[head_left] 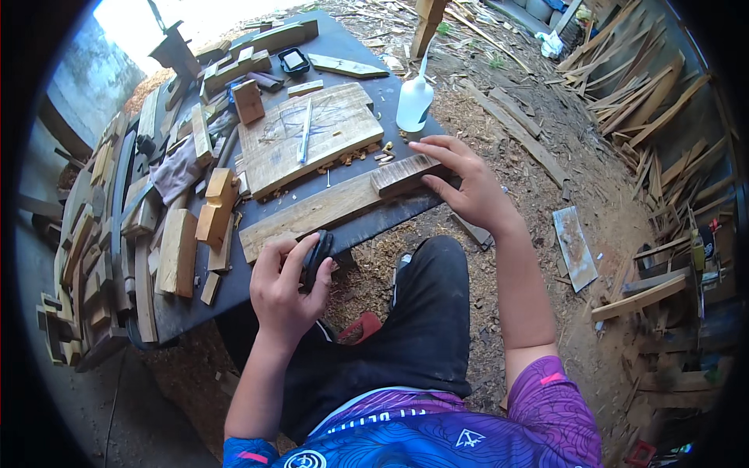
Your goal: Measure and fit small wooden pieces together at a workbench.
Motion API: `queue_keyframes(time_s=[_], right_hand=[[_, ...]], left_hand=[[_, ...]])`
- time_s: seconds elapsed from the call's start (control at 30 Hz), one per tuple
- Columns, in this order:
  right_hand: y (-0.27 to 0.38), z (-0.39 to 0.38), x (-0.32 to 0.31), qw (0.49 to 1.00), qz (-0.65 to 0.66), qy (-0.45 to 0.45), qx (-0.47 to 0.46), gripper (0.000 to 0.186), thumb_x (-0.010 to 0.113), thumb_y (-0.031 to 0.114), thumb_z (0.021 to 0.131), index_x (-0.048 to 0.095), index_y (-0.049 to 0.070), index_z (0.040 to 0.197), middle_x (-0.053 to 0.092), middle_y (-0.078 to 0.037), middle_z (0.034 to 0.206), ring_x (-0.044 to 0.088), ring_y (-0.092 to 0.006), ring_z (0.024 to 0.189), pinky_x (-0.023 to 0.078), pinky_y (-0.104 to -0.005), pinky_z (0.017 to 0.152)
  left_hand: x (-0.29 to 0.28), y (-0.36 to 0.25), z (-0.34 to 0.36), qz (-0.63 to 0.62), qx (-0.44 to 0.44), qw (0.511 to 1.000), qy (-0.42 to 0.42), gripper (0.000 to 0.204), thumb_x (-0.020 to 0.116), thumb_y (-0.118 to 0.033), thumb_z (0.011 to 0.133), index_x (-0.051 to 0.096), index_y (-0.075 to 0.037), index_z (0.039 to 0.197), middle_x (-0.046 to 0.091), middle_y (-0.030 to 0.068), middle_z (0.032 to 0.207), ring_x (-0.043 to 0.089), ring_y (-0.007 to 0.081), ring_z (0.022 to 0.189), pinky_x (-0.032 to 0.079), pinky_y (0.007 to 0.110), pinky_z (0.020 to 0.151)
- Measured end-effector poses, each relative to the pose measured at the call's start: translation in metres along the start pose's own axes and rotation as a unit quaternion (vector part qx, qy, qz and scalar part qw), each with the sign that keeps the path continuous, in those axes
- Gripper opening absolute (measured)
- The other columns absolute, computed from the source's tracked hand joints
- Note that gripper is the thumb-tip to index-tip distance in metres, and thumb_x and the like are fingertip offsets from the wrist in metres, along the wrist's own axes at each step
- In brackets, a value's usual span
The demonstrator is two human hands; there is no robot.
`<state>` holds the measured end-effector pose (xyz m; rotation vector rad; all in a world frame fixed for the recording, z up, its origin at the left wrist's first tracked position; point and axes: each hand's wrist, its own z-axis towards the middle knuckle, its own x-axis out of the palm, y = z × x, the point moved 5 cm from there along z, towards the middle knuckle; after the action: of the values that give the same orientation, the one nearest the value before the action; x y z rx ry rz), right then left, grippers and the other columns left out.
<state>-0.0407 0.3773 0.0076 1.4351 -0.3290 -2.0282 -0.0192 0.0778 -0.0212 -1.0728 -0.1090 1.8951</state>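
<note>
Along the near edge of the dark table lies a long, pale wooden board [316, 214]. On its right end rests a short wooden block [404, 174] with a dark, streaked top. My right hand [468, 181] is closed around the block's right end, thumb on the near side and fingers on the far side. At the board's left end, my left hand [287, 282] holds a small black rounded object [316, 257] between thumb and fingers; its kind is unclear. Behind the board sits a wide wooden slab [343, 136] with a pen-like stick [305, 131] on it.
A white squeeze bottle [415, 103] with a long nozzle stands on the table's right side. Wooden blocks [178, 251] and offcuts crowd the left, with a cloth [175, 173] among them. A black tray [294, 62] lies at the back. Wood scraps lean at far right.
</note>
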Motion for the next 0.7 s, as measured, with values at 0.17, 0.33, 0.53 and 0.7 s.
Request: queue_keyframes(time_s=[0.17,0.33,0.53,0.7], right_hand=[[0.001,-0.009,-0.01,0.998,0.047,0.003,0.043,0.056,0.081,0.017,0.087,0.064,0.013,0.14,0.068,-0.013,0.13,0.063,-0.0308,0.124,0.049,-0.0427,0.108],[0.004,-0.025,-0.002,0.998,0.056,-0.019,0.031,0.06,0.086,0.019,0.082,0.066,0.012,0.138,0.069,-0.013,0.131,0.062,-0.0304,0.127,0.048,-0.0424,0.11],[-0.017,-0.069,-0.015,0.965,0.127,-0.213,0.088,0.046,0.083,0.014,0.087,0.069,0.008,0.13,0.071,-0.011,0.127,0.066,-0.0246,0.12,0.051,-0.0376,0.103],[-0.016,-0.113,0.007,0.939,0.098,-0.297,0.144,0.022,0.072,0.006,0.093,0.074,0.007,0.115,0.074,-0.01,0.112,0.07,-0.0246,0.11,0.054,-0.0367,0.095]], left_hand=[[-0.01,-0.007,0.015,-0.041,0.011,0.999,0.005,0.037,0.08,-0.015,0.086,0.072,-0.003,0.12,0.063,0.0152,0.1,0.064,0.0302,0.091,0.053,0.037,0.081],[0.007,-0.017,0.075,-0.032,0.099,0.985,0.135,0.04,0.084,-0.025,0.085,0.072,-0.007,0.118,0.065,0.0123,0.104,0.066,0.0317,0.101,0.053,0.043,0.087],[0.056,-0.004,0.118,-0.075,0.144,0.949,0.269,0.042,0.084,-0.026,0.086,0.071,-0.007,0.122,0.068,0.013,0.11,0.066,0.0314,0.105,0.052,0.042,0.095],[0.072,-0.004,0.127,-0.122,0.124,0.936,0.305,0.034,0.083,-0.025,0.087,0.074,0.0,0.109,0.065,0.0128,0.1,0.067,0.0291,0.097,0.053,0.04,0.089]])
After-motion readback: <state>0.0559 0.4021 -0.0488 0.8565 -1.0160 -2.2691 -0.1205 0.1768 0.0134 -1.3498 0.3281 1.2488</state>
